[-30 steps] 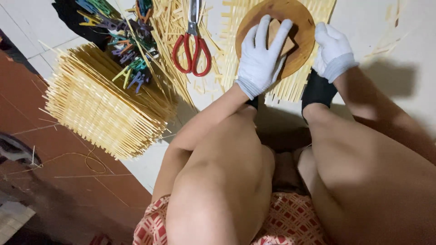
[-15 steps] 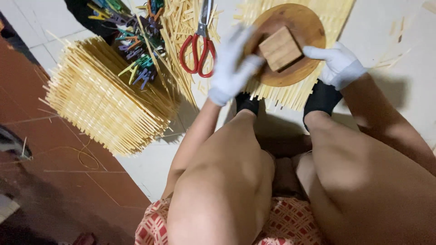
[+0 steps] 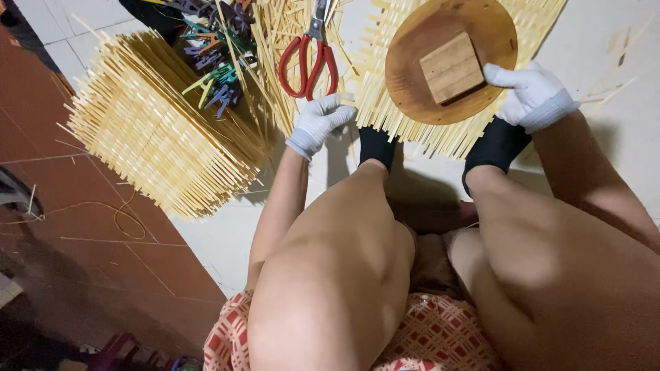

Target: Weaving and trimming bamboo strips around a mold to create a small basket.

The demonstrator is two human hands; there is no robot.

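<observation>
A round wooden disc [image 3: 481, 31] with a square wooden block [image 3: 451, 67] on top lies on a woven mat of bamboo strips [image 3: 385, 103] on the floor. My right hand [image 3: 533, 96], in a white glove, rests on the disc's right edge beside the block. My left hand [image 3: 320, 122], also gloved, sits at the mat's left edge, fingers pinched on the strip ends there. My feet in black socks [image 3: 377, 145] press on the mat's near edge.
Red-handled scissors [image 3: 309, 58] lie just beyond my left hand on loose strips. A pile of coloured clothespins [image 3: 216, 75] sits to their left. A stack of woven bamboo pieces [image 3: 155, 134] stands at the left, on the tile floor.
My left hand has come off the wooden disc and moved down and left to the mat's edge. The right hand stays at the disc's right rim.
</observation>
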